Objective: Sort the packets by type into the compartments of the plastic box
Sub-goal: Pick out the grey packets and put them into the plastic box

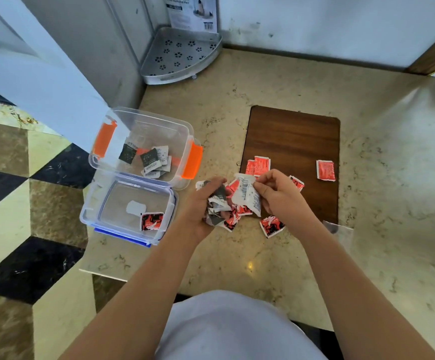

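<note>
Two clear plastic boxes stand at the left of the marble counter. The orange-clipped box (185, 131) holds several dark grey and white packets (150, 158). The blue-edged box (91, 203) in front of it holds one red-and-black packet (151, 221). My left hand (198, 209) is closed around a bunch of grey packets (217, 201). My right hand (280, 192) pinches a white packet (246, 196) right beside that bunch. Red-and-black packets (272, 226) lie loose under and around both hands. Plain red packets (325, 170) lie on the brown board.
A brown wooden board (293, 136) lies on the counter behind my hands. A perforated metal corner shelf (180, 55) leans in the back corner. The counter's left edge drops to a chequered floor (29, 203). A white panel (42, 81) slants over the boxes.
</note>
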